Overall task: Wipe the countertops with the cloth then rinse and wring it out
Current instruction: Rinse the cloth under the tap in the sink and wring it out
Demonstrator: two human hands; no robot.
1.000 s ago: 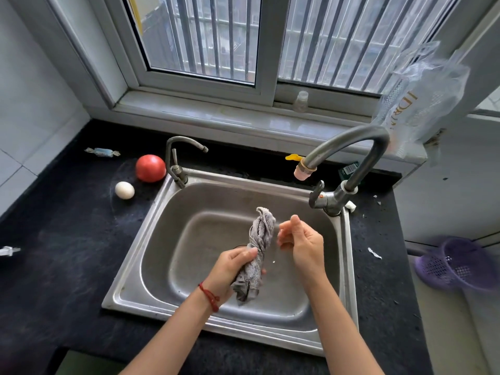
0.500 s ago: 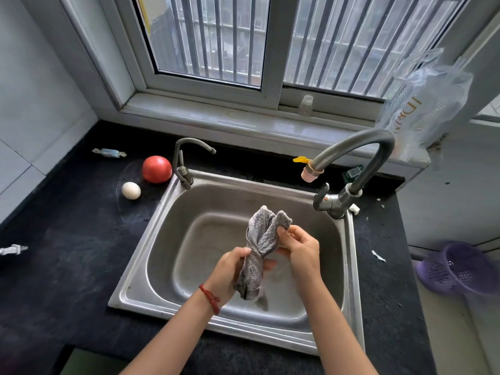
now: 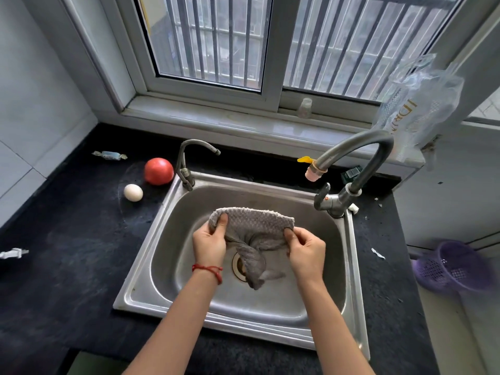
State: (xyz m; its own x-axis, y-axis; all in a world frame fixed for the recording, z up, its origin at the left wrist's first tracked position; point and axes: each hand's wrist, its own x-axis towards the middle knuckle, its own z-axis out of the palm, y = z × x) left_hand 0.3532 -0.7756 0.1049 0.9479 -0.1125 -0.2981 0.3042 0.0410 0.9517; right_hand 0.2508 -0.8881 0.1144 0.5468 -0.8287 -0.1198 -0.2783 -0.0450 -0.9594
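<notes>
Head view: dark countertop, steel sink, barred window.

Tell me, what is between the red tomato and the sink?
In the head view, the small faucet stands between the tomato and the sink basin, on the sink's back left corner. The egg lies nearby on the black countertop.

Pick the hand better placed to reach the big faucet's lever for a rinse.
Right. The right hand holds the cloth just below the lever on the sink's right rim; the left hand sits across the basin, so it would cross over.
</notes>
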